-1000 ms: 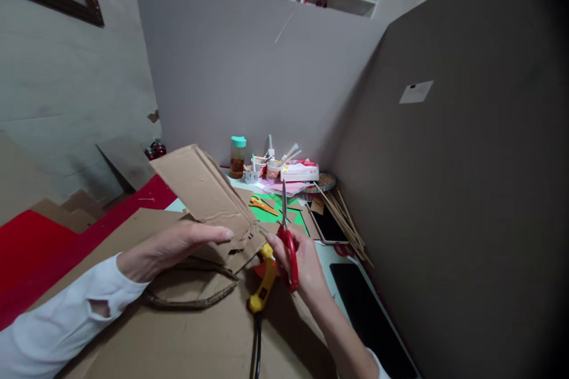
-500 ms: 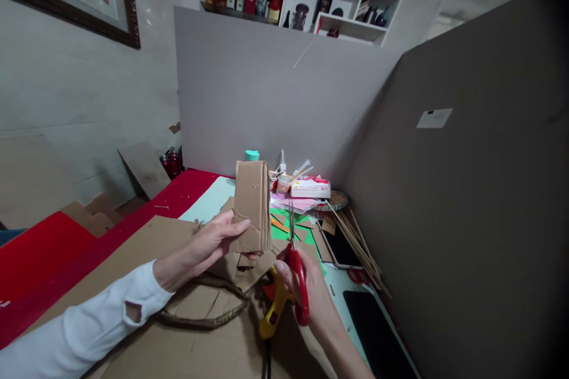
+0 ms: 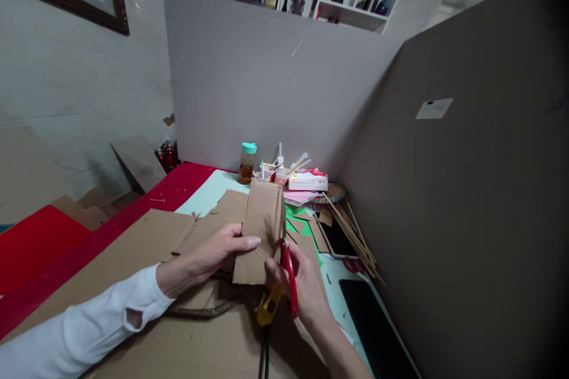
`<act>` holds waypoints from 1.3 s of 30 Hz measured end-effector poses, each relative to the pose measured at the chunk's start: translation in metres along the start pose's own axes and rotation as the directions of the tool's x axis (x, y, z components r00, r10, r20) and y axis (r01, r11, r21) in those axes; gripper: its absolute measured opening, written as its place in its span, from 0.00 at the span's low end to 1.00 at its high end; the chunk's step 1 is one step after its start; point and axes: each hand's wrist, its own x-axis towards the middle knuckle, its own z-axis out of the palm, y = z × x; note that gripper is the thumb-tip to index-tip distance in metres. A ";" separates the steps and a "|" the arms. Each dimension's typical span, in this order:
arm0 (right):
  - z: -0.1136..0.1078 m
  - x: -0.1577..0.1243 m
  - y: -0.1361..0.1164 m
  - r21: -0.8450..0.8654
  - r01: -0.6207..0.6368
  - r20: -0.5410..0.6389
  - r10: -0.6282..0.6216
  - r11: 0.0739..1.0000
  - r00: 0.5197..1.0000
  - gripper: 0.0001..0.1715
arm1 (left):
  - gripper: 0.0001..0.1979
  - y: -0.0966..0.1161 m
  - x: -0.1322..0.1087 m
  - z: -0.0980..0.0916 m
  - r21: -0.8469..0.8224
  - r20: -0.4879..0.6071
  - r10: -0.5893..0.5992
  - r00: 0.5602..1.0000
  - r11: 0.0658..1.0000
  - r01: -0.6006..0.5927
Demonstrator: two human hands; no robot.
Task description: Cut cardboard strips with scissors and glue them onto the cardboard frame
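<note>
My left hand (image 3: pixel 226 249) grips a folded piece of cardboard (image 3: pixel 263 207) by its left side, thumb on the near face. The piece stands tilted above the work surface, with layered edges on its right. In my right hand (image 3: pixel 302 278) are red-handled scissors (image 3: pixel 291 281), held against the cardboard's right edge; their blades are mostly hidden behind it. My right thumb touches the piece's lower right part. Just below sits a yellow glue gun (image 3: pixel 269 306) with a black cord, partly covered by the cardboard. A curved brown stick-like loop (image 3: pixel 208 311) lies under my left wrist.
Large cardboard sheets (image 3: pixel 146 260) cover the table. Behind stand a bottle with a teal lid (image 3: pixel 247 164), cups with brushes (image 3: pixel 281 175) and a tissue pack (image 3: pixel 308 180). To the right lie wooden sticks (image 3: pixel 351 231), a tablet (image 3: pixel 340 238) and a black flat panel (image 3: pixel 376 325). Grey partitions (image 3: pixel 275 83) enclose the back and right.
The cardboard piece has come down and slightly right, tilting. The scissors have moved from beside it to its right edge, their blades now mostly hidden. The view has shifted a little.
</note>
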 end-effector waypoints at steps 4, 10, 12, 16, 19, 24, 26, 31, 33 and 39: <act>0.005 -0.004 0.001 0.050 -0.026 0.095 0.021 0.998 0.995 0.26 | 0.14 0.003 0.005 -0.008 -0.027 -0.106 0.145 0.984 0.988 -0.149; 0.008 -0.009 0.000 0.055 -0.022 0.220 0.009 0.998 0.975 0.24 | 0.16 0.012 0.008 -0.016 -0.017 -0.162 0.281 0.946 0.958 -0.288; 0.006 -0.009 0.000 0.031 -0.004 0.250 -0.004 1.000 0.968 0.24 | 0.16 0.015 0.008 -0.015 -0.004 -0.149 0.287 0.946 0.957 -0.291; -0.003 -0.007 -0.001 -0.061 0.036 0.237 -0.021 0.997 0.971 0.23 | 0.17 0.025 0.005 -0.017 0.065 -0.103 0.265 0.959 0.964 -0.259; -0.015 -0.006 -0.006 -0.129 0.045 0.202 -0.018 0.991 0.979 0.24 | 0.17 0.038 -0.001 -0.024 0.162 -0.058 0.221 0.974 0.964 -0.209; -0.025 -0.005 -0.015 -0.270 0.055 0.224 0.008 0.961 0.974 0.27 | 0.16 0.059 -0.010 -0.039 0.339 -0.038 0.184 0.982 0.927 -0.160; -0.024 -0.005 -0.017 -0.320 0.064 0.246 0.018 0.945 0.969 0.27 | 0.15 0.064 -0.012 -0.044 0.398 -0.060 0.209 0.976 0.902 -0.168; -0.021 -0.007 -0.016 -0.397 0.078 0.290 0.044 0.915 0.956 0.28 | 0.09 0.067 -0.013 -0.045 0.512 -0.084 0.267 0.960 0.838 -0.188; -0.021 -0.007 -0.015 -0.421 0.073 0.288 0.057 0.904 0.956 0.28 | 0.08 0.065 -0.013 -0.041 0.544 -0.064 0.267 0.962 0.817 -0.190; -0.021 -0.009 -0.013 -0.452 0.047 0.288 0.096 0.891 0.953 0.30 | 0.21 0.063 -0.010 -0.030 0.613 -0.026 0.262 0.965 0.766 -0.191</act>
